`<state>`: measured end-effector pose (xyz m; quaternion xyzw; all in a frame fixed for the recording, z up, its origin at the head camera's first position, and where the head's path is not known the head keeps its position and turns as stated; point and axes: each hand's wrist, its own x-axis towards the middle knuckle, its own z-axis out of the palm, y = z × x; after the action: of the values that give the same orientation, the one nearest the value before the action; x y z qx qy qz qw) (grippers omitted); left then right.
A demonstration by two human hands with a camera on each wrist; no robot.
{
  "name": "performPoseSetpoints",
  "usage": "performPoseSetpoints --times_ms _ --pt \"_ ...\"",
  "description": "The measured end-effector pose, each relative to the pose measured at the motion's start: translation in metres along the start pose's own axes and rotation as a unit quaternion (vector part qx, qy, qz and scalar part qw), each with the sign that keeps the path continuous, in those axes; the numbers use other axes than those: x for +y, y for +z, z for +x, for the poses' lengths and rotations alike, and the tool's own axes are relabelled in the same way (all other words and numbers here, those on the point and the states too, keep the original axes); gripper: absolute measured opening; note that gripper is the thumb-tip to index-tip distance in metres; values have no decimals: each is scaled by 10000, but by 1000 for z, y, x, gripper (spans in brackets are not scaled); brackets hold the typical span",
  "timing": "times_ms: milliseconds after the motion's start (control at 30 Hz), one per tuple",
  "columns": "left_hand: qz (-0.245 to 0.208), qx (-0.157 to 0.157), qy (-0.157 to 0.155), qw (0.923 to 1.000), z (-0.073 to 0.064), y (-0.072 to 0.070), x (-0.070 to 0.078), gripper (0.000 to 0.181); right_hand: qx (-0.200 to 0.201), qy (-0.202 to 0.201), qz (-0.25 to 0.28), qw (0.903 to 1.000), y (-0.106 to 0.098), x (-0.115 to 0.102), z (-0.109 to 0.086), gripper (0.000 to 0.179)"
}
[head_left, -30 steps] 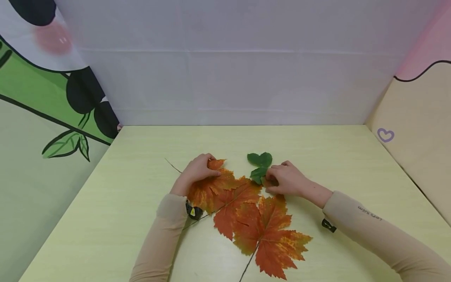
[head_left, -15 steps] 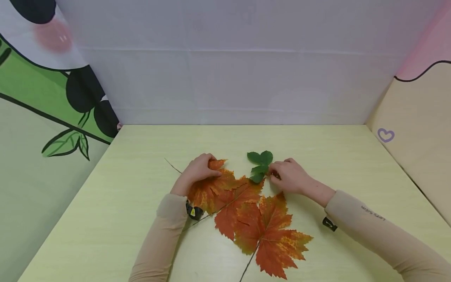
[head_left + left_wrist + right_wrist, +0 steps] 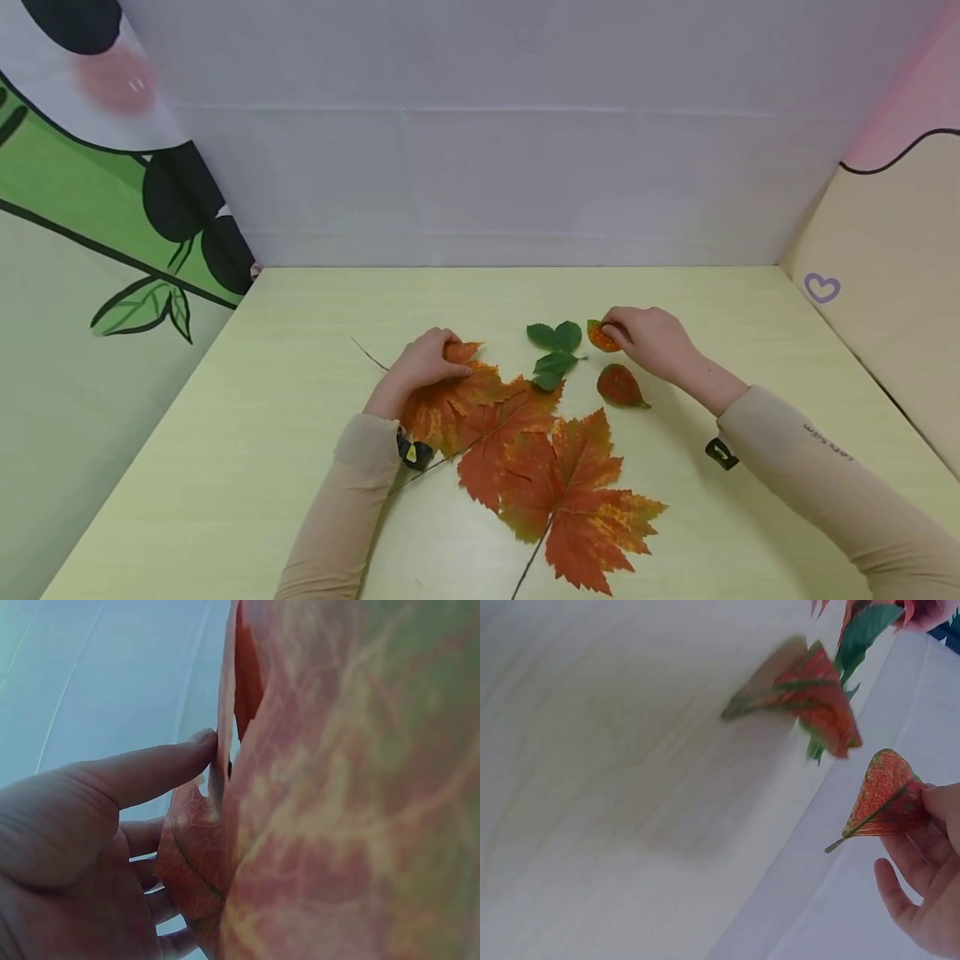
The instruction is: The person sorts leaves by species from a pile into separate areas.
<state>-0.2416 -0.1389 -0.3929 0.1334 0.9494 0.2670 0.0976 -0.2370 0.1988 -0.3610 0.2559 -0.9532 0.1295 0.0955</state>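
Observation:
My left hand [image 3: 426, 363] holds an orange maple leaf [image 3: 442, 408] at the left of the group, its thumb on one face and the fingers behind it. In the left wrist view, that leaf's large mottled surface [image 3: 352, 810] fills the right side. Farther right, my right hand [image 3: 654, 340] pinches a small orange-red leaf [image 3: 602, 336] with a green edge between thumb and fingers. The right wrist view shows its veined face and short stem. Below that hand, a second small red leaf [image 3: 621, 386] lies on the table.
Two more maple leaves, a middle one [image 3: 480, 467] and a front one [image 3: 592, 517], overlap on the pale table [image 3: 225, 500], stems toward the front. Green leaves [image 3: 555, 339] lie at their back edge. A grey cloth wall [image 3: 517, 183] stands behind the table.
My right hand has moved right and back from beside the green leaves, with a small orange-red leaf now showing in its pinch. The small red leaf below has come into view. My left hand stays put.

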Motion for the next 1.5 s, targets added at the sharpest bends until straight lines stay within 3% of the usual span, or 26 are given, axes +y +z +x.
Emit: performPoseSetpoints --times_ms 200,367,567,1100,1500 --pt "61 -15 -41 10000 -1 0 1 50 192 269 -48 9994 -6 23 -1 14" --pt "82 21 -64 9999 0 1 0 48 229 754 83 9969 -8 41 -3 17" --pt "54 33 -53 10000 0 4 -2 49 118 1289 408 9908 -10 59 -5 25" --pt "88 51 -47 9999 2 4 -2 47 176 2325 647 9703 -14 109 -10 32" --pt "122 49 -65 9999 2 4 -3 47 196 2681 852 9594 -16 141 -8 32"
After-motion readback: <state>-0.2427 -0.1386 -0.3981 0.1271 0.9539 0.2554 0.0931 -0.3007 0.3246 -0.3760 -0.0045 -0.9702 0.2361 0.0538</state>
